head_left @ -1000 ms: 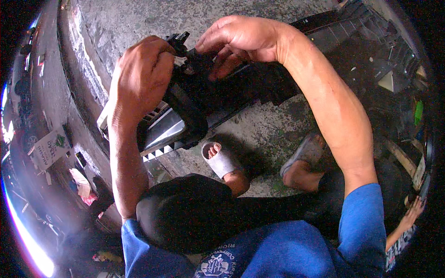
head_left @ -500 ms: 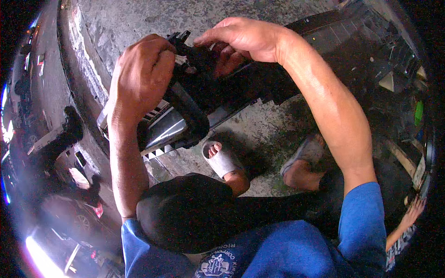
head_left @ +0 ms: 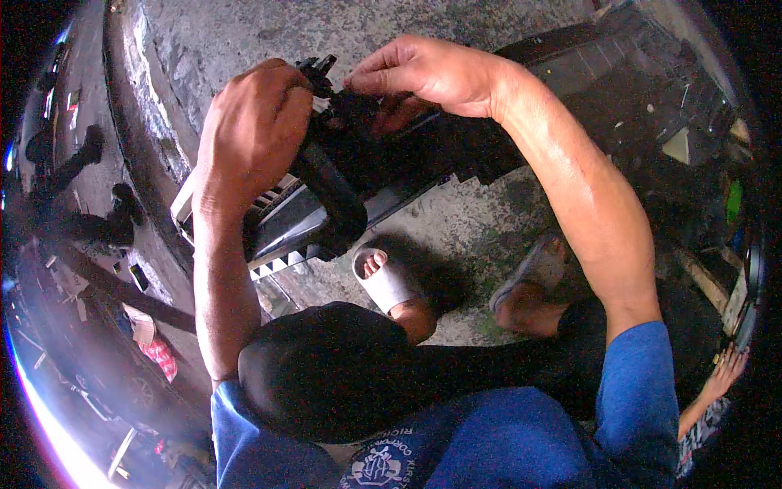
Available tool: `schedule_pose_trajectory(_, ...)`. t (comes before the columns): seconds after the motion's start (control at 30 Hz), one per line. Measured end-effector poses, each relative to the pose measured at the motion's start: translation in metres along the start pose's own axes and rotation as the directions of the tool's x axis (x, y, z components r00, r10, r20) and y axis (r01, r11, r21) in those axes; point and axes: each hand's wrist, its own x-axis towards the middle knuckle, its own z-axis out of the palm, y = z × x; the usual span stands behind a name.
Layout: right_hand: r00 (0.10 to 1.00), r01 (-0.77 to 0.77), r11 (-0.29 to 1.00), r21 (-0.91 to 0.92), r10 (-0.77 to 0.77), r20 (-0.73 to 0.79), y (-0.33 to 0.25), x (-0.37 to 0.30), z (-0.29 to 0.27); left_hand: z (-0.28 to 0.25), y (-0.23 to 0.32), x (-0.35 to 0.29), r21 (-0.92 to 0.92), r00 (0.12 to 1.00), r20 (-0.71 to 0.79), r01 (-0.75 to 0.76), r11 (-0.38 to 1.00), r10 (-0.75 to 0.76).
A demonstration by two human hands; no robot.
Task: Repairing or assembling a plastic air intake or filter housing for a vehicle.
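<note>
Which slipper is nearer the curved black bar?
The left-foot slipper, just below and right of the curved black bar; the right-foot slipper sits farther right.

- White printed lettering (head_left: 393,442) arcs over a white emblem (head_left: 380,469) on a blue shirt (head_left: 505,432).
- Both stand on the shirt front's left side.

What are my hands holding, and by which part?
Your left hand holds the black part near its upper end; whether your right hand holds anything cannot be told.
</note>
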Motion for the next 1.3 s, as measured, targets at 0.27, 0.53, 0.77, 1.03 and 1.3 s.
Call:
schedule_pose_trajectory(0.27,1.0,0.027,0.992,-0.119,-0.029,-0.009,0.008,0.001,-0.004,0.004,0.005,0.002,-0.034,0.993,-0.015,0.116,0.993,-0.116)
schedule_pose_trajectory(0.53,0.997,-0.025,0.999,-0.032,0.022,-0.08,0.0,0.0,0.007,0.002,0.002,0.001,-0.015,0.995,-0.017,0.098,0.995,-0.099)
schedule_pose_trajectory(0.77,0.995,0.022,0.996,-0.089,-0.031,-0.093,0.003,0.003,0.009,0.001,0.005,0.002,-0.017,0.989,0.008,0.145,0.989,-0.144)
schedule_pose_trajectory(1.03,0.973,-0.079,0.971,-0.224,0.026,-0.23,0.002,0.008,0.014,0.004,0.002,0.001,-0.048,0.993,-0.034,0.115,0.992,-0.117)
schedule_pose_trajectory(1.3,0.978,-0.075,0.985,-0.154,0.043,-0.205,0.002,0.006,0.017,0.003,-0.001,0.0,-0.039,0.997,-0.057,0.056,0.998,-0.058)
